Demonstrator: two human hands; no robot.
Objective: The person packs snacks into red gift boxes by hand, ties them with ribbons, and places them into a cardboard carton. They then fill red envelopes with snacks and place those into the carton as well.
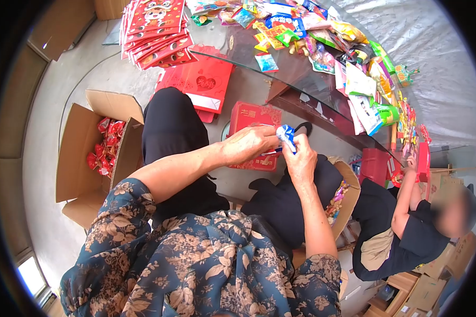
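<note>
Between my two hands, above my lap, is a small blue-and-white wrapped packet (286, 134). My right hand (301, 161) pinches it from below, thumb and fingers closed on it. From the other side my left hand (255, 141) reaches in with bent fingers, its fingertips closed at the packet's edge; the exact grip is partly hidden. Beneath my hands is a red gift box (251, 112) with gold print, partly covered by them.
A glass table (307, 87) holds a heap of snack packets (354, 79) and a stack of red cards or bags (156, 31). To the left stands a cardboard box (71, 158) with red-wrapped sweets (108, 142). Beside my right arm is another box (349, 179). A co-worker (407, 227) sits at right.
</note>
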